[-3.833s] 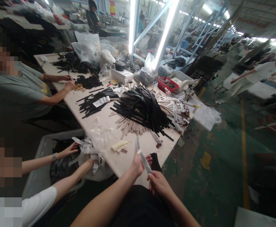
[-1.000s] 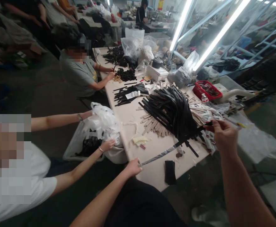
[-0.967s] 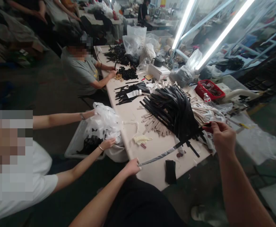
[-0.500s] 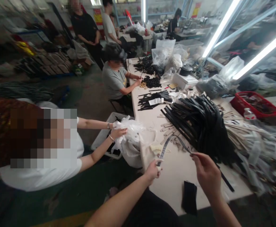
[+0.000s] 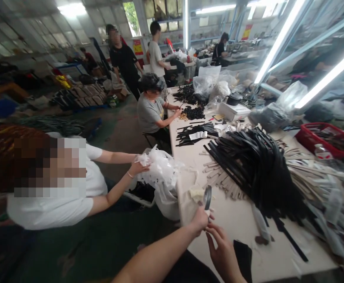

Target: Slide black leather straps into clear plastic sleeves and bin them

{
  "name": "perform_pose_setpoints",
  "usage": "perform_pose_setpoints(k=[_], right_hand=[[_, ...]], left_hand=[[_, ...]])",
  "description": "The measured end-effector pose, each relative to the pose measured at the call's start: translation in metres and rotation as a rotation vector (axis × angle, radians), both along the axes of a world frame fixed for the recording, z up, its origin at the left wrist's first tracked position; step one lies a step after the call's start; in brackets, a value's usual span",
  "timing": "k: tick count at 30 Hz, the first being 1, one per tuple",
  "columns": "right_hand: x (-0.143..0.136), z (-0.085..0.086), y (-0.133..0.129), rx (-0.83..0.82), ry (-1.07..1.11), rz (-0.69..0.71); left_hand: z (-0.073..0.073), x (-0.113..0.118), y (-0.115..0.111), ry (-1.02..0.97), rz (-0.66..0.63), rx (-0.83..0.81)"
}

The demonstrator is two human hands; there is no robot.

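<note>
Strip (image 5: 208, 196) loops above L hand (image 5: 200, 218), clamped on it; R hand (image 5: 223, 248) adj., grip unclear.

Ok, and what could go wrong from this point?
The bent strip in the left hand might slip or spring open. The right hand, close beside the black piece, could nudge it. The black straps fan loosely on the table and might slide or tangle.
</note>
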State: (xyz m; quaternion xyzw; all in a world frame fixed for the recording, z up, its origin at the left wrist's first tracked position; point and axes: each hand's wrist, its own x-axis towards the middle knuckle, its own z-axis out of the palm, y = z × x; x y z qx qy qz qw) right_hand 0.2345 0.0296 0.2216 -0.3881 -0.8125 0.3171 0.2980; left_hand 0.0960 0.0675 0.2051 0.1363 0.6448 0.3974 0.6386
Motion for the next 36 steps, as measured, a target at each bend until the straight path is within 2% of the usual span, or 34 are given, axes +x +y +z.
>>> perform_pose_setpoints(k=[3, 6, 9, 12, 16, 21, 24, 26, 28, 30, 33, 36], right_hand=[[0.008, -0.013, -0.005, -0.149, -0.028, 0.002], [0.021, -0.036, -0.013, -0.303, -0.069, 0.006], [0.037, -0.059, -0.018, -0.444, -0.124, 0.010], [0.052, -0.077, -0.022, -0.525, -0.194, -0.006], [0.066, -0.091, -0.023, -0.569, -0.254, -0.074], [0.072, -0.096, -0.018, -0.658, -0.337, -0.124], [0.068, -0.096, -0.014, -0.697, -0.381, -0.153], [0.063, -0.097, -0.013, -0.727, -0.408, -0.172], [0.059, -0.098, -0.013, -0.757, -0.430, -0.186], [0.055, -0.101, -0.014, -0.781, -0.449, -0.191], [0.053, -0.102, -0.014, -0.802, -0.476, -0.202], [0.048, -0.097, -0.002, -0.814, -0.503, -0.248]], left_hand=[[-0.005, -0.014, -0.008, 0.265, -0.133, 0.091], [-0.013, -0.028, -0.016, 0.571, -0.246, 0.206], [-0.019, -0.045, -0.015, 0.686, -0.255, 0.153], [-0.022, -0.075, -0.003, 0.820, -0.219, 0.074], [-0.020, -0.148, 0.020, 1.071, -0.153, 0.035], [-0.024, -0.268, 0.042, 1.344, -0.074, -0.148], [-0.036, -0.339, 0.059, 1.384, -0.019, -0.191], [-0.048, -0.383, 0.072, 1.352, -0.027, -0.228], [-0.064, -0.421, 0.081, 1.295, -0.065, -0.288], [-0.082, -0.448, 0.085, 1.229, -0.110, -0.381], [-0.108, -0.464, 0.080, 1.133, -0.159, -0.524], [-0.122, -0.446, 0.073, 1.066, -0.203, -0.577]])
